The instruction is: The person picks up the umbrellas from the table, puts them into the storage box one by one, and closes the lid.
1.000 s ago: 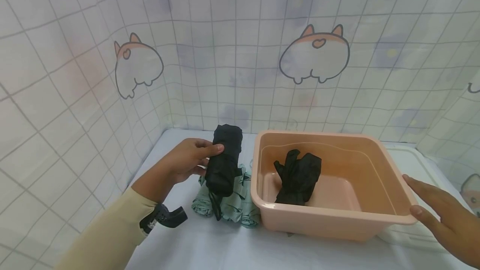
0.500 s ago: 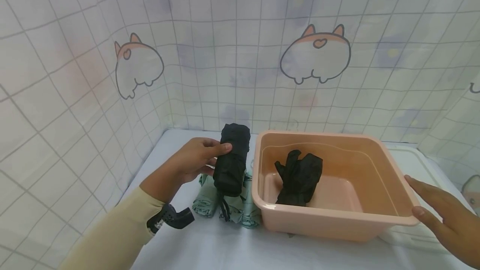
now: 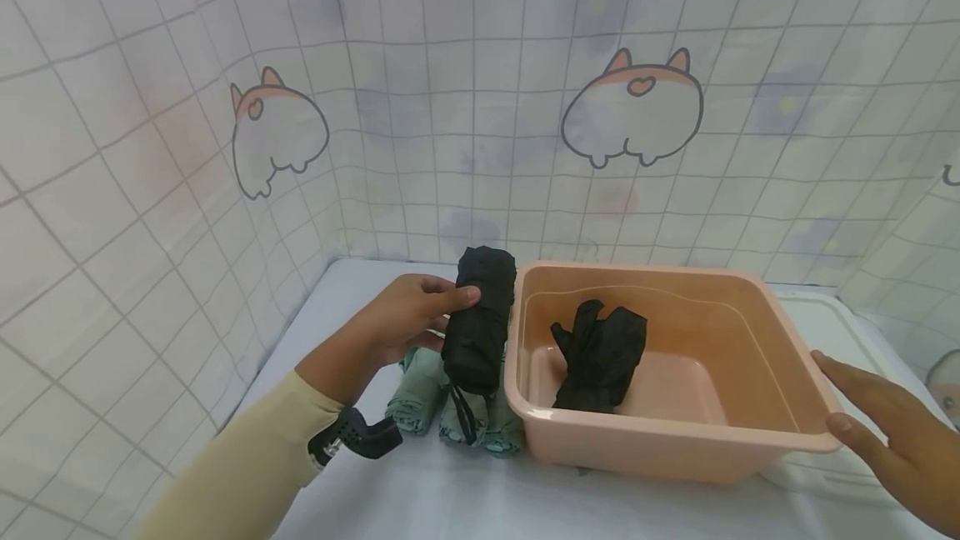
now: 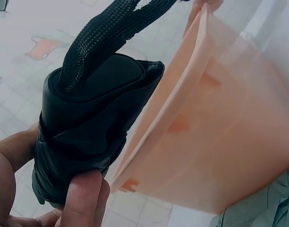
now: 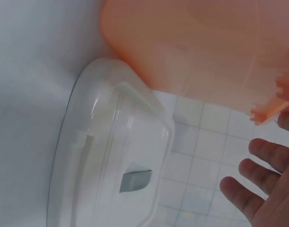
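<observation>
1. A white, grey-lined fabric backdrop [image 3: 450, 148] printed with cartoon animals closes off the far and left sides; I take it as a screen around the workspace.
2. I see a table [image 3: 405, 502] under smooth white cloth.
3. Right of centre stands a peach, rectangular plastic bin [image 3: 637, 447], mouth up, so its inside is reachable from the near side.
4. A white plastic lid-like piece [image 5: 106, 161] with a grey latch [image 5: 136, 181] lies right of the bin, perhaps set aside.
5. Just left of the bin, pale green rolled fabric bundles [image 3: 416, 394] lie side by side, probably for easy picking.
6. The right hand [image 3: 896, 423] grasps nothing; its fairly straight fingers rest at the bin's right rim, I judge to steady it.
7. The left hand [image 3: 412, 317] grips the roll below, thumb across its left side, likely for control of its tilt.
8. That black cylindrical fabric roll [image 3: 480, 323], apparently a folded umbrella, is held over the green bundles, just left of the bin; contact I cannot tell.
9. A crumpled black fabric bundle [image 3: 603, 357] sits inside the bin's left part.
10. A black woven strap [image 3: 462, 415] hangs from the umbrella's near end.
</observation>
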Available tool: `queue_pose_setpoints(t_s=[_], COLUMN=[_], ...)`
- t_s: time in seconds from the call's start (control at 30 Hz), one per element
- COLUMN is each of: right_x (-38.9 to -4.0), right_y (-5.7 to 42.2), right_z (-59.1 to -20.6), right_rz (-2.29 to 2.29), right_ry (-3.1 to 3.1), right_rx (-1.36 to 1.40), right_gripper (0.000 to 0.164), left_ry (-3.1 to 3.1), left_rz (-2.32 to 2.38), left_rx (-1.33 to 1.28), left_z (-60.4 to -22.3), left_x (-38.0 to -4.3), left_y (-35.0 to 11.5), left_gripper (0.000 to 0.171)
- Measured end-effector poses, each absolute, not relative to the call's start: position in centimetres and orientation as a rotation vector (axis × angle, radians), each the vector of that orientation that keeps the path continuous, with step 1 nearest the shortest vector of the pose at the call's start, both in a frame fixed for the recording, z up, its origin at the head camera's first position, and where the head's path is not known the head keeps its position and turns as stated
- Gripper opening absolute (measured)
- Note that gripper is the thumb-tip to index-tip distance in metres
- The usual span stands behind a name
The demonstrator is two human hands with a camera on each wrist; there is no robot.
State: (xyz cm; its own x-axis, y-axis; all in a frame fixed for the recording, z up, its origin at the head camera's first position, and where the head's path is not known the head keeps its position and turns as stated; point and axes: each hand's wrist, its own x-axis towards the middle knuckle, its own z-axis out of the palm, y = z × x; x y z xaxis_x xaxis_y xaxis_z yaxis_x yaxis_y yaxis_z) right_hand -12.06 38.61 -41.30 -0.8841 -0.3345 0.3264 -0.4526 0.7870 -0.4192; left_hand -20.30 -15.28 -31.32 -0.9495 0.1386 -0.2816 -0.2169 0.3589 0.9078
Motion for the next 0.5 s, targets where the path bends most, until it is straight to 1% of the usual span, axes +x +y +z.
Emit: queue_pose_setpoints(t_s=[0.5], right_x=[-11.9], right_y=[38.5], right_z=[-41.6], right_rz=[0.730], right_ry=[-2.754], right_rx=[0.592], right_gripper=[0.071], left_ry=[2.285], left_rz=[1.652], left_rx=[-0.077], left_z=[-31.4], left_x=[-20.4], left_y=[-13.7], left_gripper=[0.086])
